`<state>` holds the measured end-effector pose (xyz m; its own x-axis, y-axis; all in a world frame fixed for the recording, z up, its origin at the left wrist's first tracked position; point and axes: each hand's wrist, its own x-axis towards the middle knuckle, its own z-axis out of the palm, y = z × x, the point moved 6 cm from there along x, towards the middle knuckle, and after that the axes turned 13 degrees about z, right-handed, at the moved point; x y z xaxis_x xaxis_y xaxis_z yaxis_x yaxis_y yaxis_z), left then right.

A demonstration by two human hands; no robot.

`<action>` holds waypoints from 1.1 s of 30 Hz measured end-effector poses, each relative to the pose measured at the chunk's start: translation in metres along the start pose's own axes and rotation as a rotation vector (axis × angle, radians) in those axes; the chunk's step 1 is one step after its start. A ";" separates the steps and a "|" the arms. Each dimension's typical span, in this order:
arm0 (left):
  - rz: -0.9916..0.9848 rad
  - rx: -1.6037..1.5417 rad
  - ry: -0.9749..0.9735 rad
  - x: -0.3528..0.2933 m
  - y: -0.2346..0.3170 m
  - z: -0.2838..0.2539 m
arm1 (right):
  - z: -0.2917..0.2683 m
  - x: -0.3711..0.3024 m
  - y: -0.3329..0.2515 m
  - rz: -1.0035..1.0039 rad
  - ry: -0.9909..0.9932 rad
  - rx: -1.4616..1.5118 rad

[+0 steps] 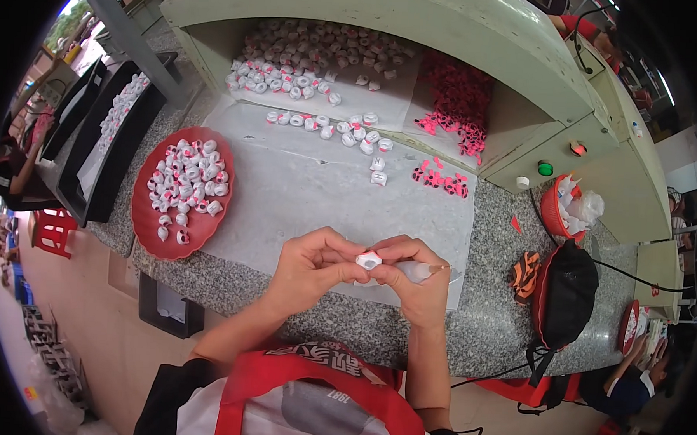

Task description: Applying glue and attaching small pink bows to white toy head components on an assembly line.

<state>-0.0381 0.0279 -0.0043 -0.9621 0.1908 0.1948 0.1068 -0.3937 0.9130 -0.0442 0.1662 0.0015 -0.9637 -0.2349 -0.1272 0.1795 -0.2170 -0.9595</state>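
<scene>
Over the near part of the white paper sheet [288, 184], both hands meet at a small white rounded piece [368, 261] with a reddish-pink bit on its top edge and a greyish hollow facing me. My left hand [309, 269] pinches its left side between thumb and fingers. On the other side, the thumb and fingertips of my right hand [417, 290] hold it too. A small translucent squeeze bottle with a thin tip [419, 272] lies tucked in my right hand, the tip pointing right. Beyond the hands, white pieces [365, 133] and pink spotted parts [443, 180] lie on the sheet.
A red scalloped tray [154, 242] with many white pieces stands left. A pale green cabinet [450, 35] shelters more white pieces and a pink heap [457, 90]. At right are a red basket [551, 207], a black bag [574, 293] and a cable. Other people work nearby.
</scene>
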 end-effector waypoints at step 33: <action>-0.111 -0.175 0.221 0.085 -0.045 -0.074 | -0.002 -0.014 0.004 0.072 0.319 0.077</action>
<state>-0.1436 -0.0048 -0.0555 -0.9988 0.0485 -0.0030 -0.0285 -0.5338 0.8451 -0.0300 0.1708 -0.0008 -0.9592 0.0539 -0.2777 0.2518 -0.2846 -0.9250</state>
